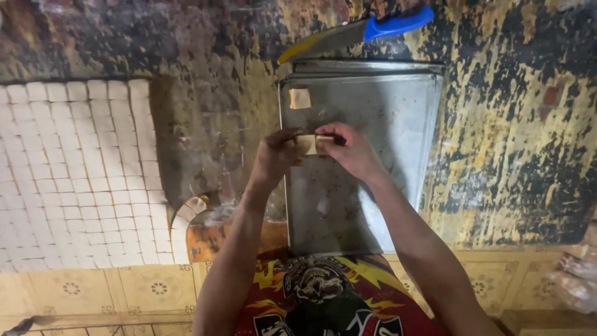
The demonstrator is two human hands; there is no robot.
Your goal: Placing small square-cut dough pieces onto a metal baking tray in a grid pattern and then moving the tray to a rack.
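on the left lies a wide sheet of pale sweet squares, cut into a tight grid on the worn, stained worktop. a short curved row of loose squares sits at its near right corner, beside a scuffed orange patch. moving right, the left hand and the right hand meet over the metal tray, both pinching one small pale square between fingertips, as if wrapping or shaping it. one finished-looking square lies alone at the tray's far left corner. a blue-handled knife rests beyond the tray's far edge. the step in hand looks like handling single pieces; setting this one down calls for a light, even release near the first.
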